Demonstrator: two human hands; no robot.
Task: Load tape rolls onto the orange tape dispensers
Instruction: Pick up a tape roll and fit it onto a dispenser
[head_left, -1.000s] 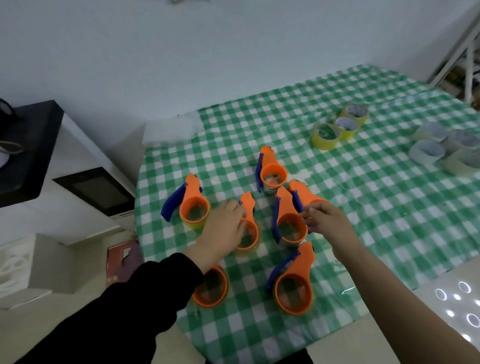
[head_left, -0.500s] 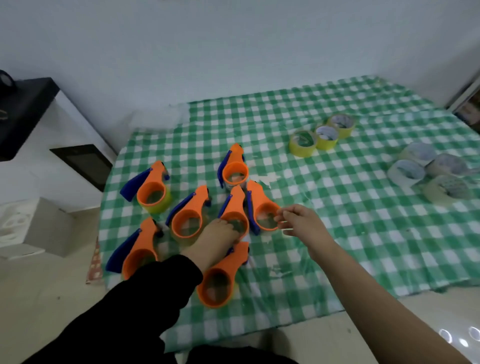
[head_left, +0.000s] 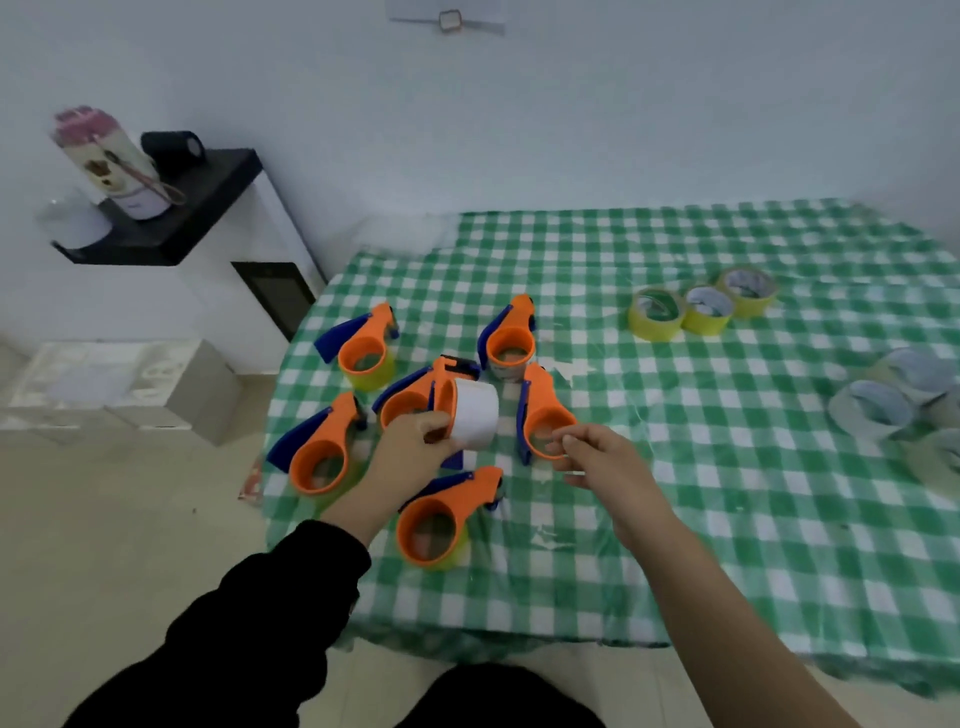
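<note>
Several orange tape dispensers with blue handles lie clustered on the green checked tablecloth (head_left: 675, 467). My left hand (head_left: 415, 441) grips one dispenser tipped on edge, and a white tape roll (head_left: 474, 413) sits on its hub, facing right. My right hand (head_left: 597, 457) hovers just right of it, fingers loosely curled, thumb and forefinger near the rim of another orange dispenser (head_left: 543, 415); I cannot tell whether it pinches a tape end. Three yellow tape rolls (head_left: 701, 306) stand at the back right. Clear and white rolls (head_left: 893, 400) sit at the far right.
A white cabinet with a black shelf (head_left: 171, 218) carrying a pink-lidded bottle stands left of the table. A pale box (head_left: 124, 384) rests on the floor beside it. The table's front edge (head_left: 519, 634) is close to my body.
My left hand has lifted one dispenser off the cloth and turned it on edge, showing its white roll. My right hand stays next to the neighbouring dispenser. The camera has tilted up.
</note>
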